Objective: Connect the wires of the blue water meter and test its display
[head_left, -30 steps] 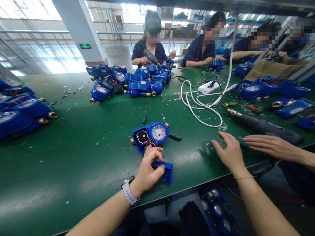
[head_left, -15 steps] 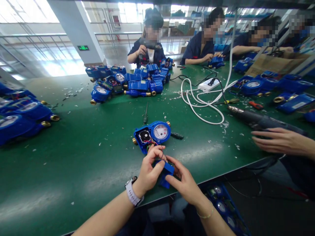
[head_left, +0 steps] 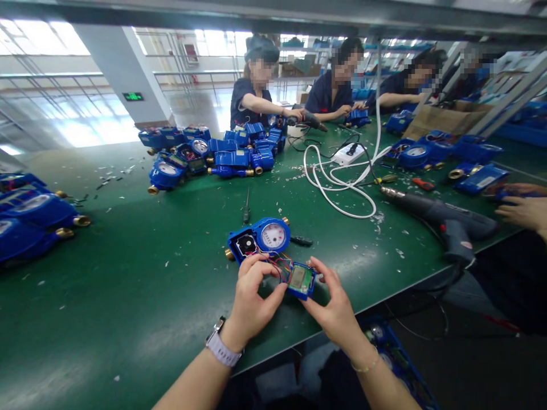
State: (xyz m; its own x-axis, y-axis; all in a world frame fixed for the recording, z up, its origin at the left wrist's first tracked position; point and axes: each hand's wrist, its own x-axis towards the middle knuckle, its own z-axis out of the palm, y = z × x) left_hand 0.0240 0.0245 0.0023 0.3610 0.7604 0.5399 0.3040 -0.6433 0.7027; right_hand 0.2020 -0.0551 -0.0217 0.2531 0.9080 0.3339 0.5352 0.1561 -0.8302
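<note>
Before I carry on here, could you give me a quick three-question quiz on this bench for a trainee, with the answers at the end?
1. Multiple choice: what is between the person's left hand and right hand?
A) a power strip
B) a blue display module
C) a screwdriver
2. True or false: the heat gun nearest the person lies on the green tabletop, with no hand on it.
3. Fill the blank: coloured wires run between the blue display module and the opened blue ____ with a round dial and brass ends.

Key:
1. B
2. True
3. water meter
</note>
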